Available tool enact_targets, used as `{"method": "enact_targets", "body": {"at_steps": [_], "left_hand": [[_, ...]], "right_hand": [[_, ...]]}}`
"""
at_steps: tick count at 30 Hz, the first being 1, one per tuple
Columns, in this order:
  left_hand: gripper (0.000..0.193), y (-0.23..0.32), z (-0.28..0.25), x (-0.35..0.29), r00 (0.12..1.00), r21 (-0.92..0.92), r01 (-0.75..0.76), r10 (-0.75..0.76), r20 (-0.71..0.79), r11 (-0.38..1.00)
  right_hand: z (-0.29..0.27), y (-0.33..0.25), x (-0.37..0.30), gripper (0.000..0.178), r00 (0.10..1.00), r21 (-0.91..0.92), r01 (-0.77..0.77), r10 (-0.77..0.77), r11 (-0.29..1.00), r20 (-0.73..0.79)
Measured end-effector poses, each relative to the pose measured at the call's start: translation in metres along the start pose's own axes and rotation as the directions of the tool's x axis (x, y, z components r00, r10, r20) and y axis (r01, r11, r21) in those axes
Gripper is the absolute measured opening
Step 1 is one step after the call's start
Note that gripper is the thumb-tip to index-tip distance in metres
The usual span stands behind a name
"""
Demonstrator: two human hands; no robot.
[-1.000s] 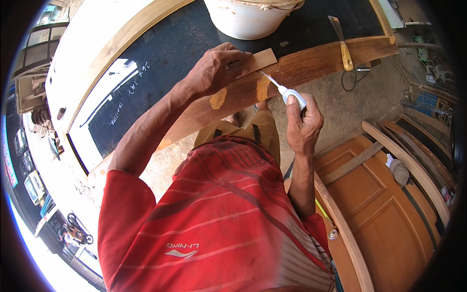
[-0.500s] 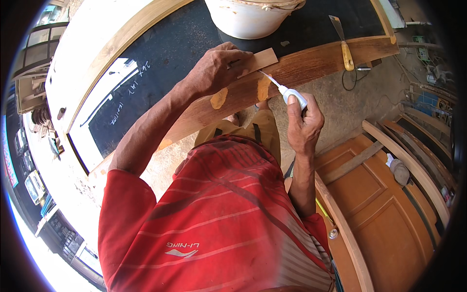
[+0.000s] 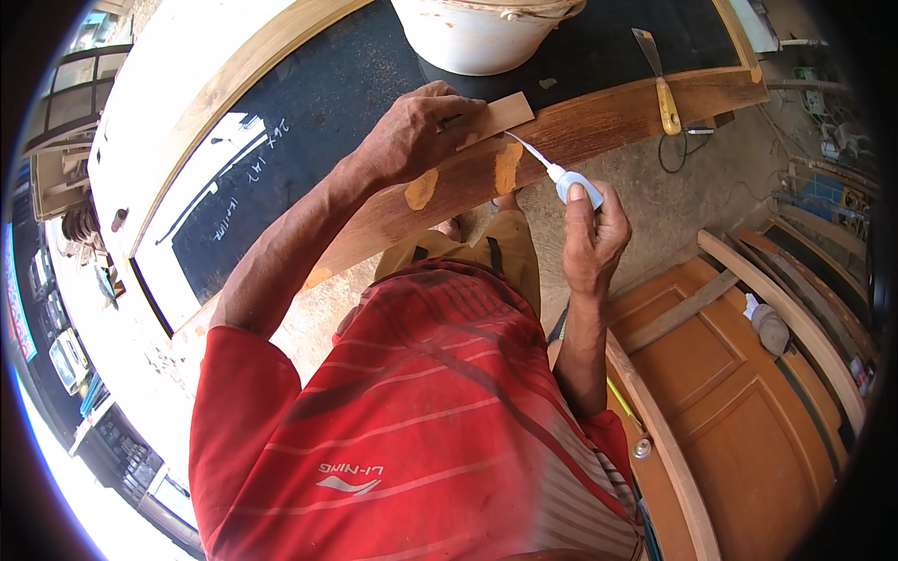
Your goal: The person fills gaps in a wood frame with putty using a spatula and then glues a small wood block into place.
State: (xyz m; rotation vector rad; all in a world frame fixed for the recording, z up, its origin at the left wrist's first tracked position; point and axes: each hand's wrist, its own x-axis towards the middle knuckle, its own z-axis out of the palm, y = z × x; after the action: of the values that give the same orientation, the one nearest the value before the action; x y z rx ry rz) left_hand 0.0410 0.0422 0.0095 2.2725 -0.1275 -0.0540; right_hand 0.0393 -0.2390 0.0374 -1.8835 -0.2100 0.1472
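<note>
My left hand (image 3: 412,131) is closed on a small flat piece of pale wood (image 3: 505,114), which lies at the inner edge of a brown wooden frame rail (image 3: 589,123). In my right hand (image 3: 595,234) is a small white glue bottle (image 3: 577,190), gripped between thumb and fingers. Its long thin nozzle points up and left, the tip close to the wood piece's lower edge. Orange-brown filler patches (image 3: 506,168) mark the rail below the nozzle, and another lies nearer my left wrist.
A white bucket (image 3: 482,37) stands on the dark panel (image 3: 346,84) inside the frame. On the rail to the right rests a putty knife (image 3: 666,103) with a yellow handle. Brown panelled doors (image 3: 739,402) and timber lengths lie at the lower right.
My right hand has drawn the glue bottle slightly right and down, and the nozzle has shifted right with it. My left hand and the wood piece stay in place.
</note>
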Motion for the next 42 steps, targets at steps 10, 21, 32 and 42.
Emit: {"method": "enact_targets", "body": {"at_steps": [10,21,32,42], "left_hand": [[0.035,0.002,0.0,0.001,0.999,-0.02,0.037,-0.037,-0.018,0.999],[0.039,-0.002,0.003,0.003,0.995,0.011,-0.082,0.082,-0.064,0.997],[0.033,0.0,0.001,0.003,0.999,0.028,-0.018,0.019,-0.03,0.999],[0.029,0.008,-0.007,0.007,0.996,-0.002,0.089,-0.088,0.021,0.996]], "right_hand": [[0.0,0.013,0.0,0.025,0.993,0.223,-0.072,0.091,0.972,-0.074],[-0.009,0.014,0.006,0.024,0.954,0.374,-0.244,0.291,0.895,-0.074],[-0.019,0.02,0.001,0.027,0.937,0.492,-0.278,0.346,0.825,-0.05],[-0.043,0.035,-0.012,0.028,0.924,0.523,-0.243,0.359,0.817,-0.131]]}}
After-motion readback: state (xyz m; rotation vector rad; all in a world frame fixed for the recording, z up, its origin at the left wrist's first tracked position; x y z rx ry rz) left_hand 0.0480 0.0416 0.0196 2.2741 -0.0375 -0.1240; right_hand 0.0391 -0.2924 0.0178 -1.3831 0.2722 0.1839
